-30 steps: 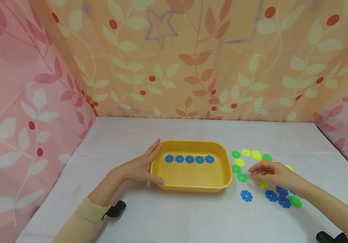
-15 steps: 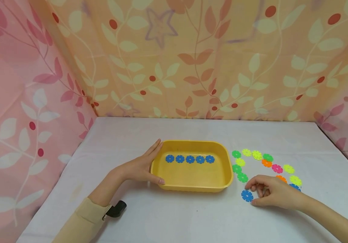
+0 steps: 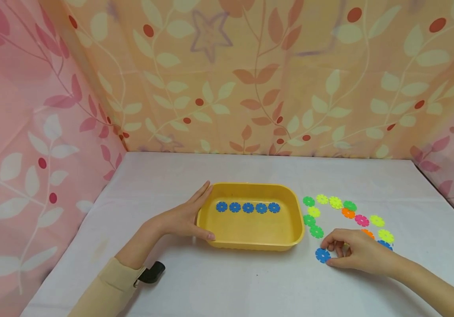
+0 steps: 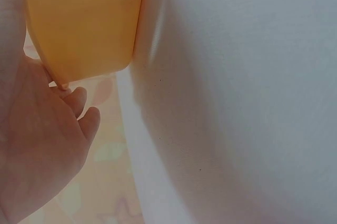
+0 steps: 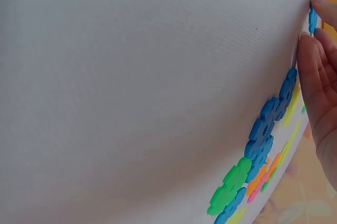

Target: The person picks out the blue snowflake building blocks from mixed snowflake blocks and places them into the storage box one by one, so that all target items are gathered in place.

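Observation:
A yellow plastic tray (image 3: 250,233) stands mid-table with a row of several blue notched flower discs (image 3: 248,208) inside. My left hand (image 3: 185,218) holds the tray's left end, the thumb on the front corner and the fingers spread toward the back corner. In the left wrist view the fingers of my left hand (image 4: 45,129) lie against the tray's wall (image 4: 84,24). Right of the tray, my right hand (image 3: 359,251) pinches a blue flower disc (image 3: 323,255) at its edge between thumb and index finger. The right wrist view shows this blue disc (image 5: 313,16) edge-on at the fingertips.
Loose flower discs lie right of the tray: green (image 3: 316,231), yellow (image 3: 376,220), orange (image 3: 348,213) and pink (image 3: 361,220). More blue discs (image 5: 261,124) lie partly under my right hand. Patterned cloth walls (image 3: 250,88) stand behind the white table (image 3: 171,281).
My right hand has come from above the loose discs toward me, down to the single blue disc, and its thumb and index finger have closed in on it. The left hand stays on the tray.

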Motion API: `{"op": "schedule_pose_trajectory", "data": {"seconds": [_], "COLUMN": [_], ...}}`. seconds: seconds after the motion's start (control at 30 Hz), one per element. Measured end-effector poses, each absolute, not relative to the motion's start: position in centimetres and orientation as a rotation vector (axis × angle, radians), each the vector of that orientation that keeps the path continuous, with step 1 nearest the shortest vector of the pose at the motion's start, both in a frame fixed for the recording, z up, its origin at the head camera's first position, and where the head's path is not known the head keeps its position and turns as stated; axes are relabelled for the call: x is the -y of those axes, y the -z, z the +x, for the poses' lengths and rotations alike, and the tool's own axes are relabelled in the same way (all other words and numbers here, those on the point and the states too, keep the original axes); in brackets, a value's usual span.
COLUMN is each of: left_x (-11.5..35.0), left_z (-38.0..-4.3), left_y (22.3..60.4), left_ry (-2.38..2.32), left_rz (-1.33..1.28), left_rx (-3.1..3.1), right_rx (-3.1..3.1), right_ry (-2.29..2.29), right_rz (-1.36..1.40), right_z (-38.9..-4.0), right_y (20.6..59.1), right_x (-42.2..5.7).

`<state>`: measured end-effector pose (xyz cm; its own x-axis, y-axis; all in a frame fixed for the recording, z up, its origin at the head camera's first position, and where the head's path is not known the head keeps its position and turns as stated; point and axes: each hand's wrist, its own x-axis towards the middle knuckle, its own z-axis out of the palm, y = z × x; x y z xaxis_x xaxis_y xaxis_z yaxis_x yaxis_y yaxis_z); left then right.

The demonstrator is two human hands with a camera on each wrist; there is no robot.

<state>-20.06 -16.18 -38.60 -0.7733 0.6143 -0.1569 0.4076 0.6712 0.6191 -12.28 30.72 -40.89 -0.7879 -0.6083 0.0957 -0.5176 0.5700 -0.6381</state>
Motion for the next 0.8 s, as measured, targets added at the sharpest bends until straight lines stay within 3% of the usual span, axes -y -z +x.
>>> {"op": "schedule_pose_trajectory", "data": {"seconds": [0.8], "left_x": [16.11], "left_z": [-20.00], "left_y": [38.44], "left_ry": [-0.811], "left_rz": [0.789], "left_rx": [-2.531], "right_rx": [-2.722], "right_ry": [0.906], "right_rz": [-0.948], "right_z": [-12.60], "right_y": [40.86], "right_x": [-30.46]}}
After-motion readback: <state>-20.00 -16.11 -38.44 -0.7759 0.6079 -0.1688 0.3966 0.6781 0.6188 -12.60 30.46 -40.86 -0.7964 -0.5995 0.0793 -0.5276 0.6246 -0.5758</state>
